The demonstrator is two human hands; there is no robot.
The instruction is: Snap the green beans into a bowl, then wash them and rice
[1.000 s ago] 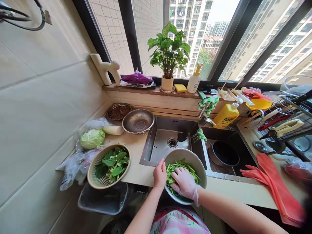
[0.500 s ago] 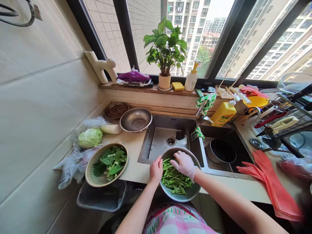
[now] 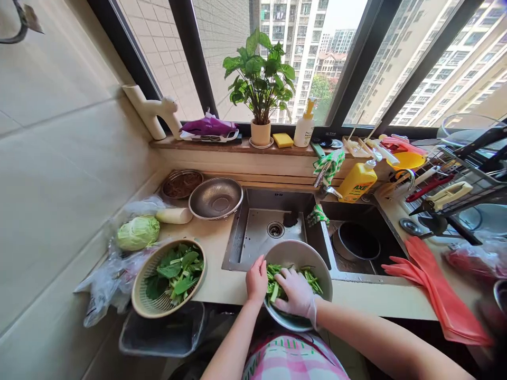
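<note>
Head view — right hand (image 3: 296, 293) among greens (image 3: 311, 276)

pale tiled wall (image 3: 59, 158) fills the left of the frame. across the top, a wide window (image 3: 293, 53) with dark frames (image 3: 186, 58) shows high-rise blocks in bright daylight. just below it runs a wooden sill (image 3: 245, 148). a beige counter (image 3: 216, 274) spans the middle, with a steel double sink (image 3: 257, 237) set into it. a wire dish rack (image 3: 481, 182) stands at the right edge.
</note>
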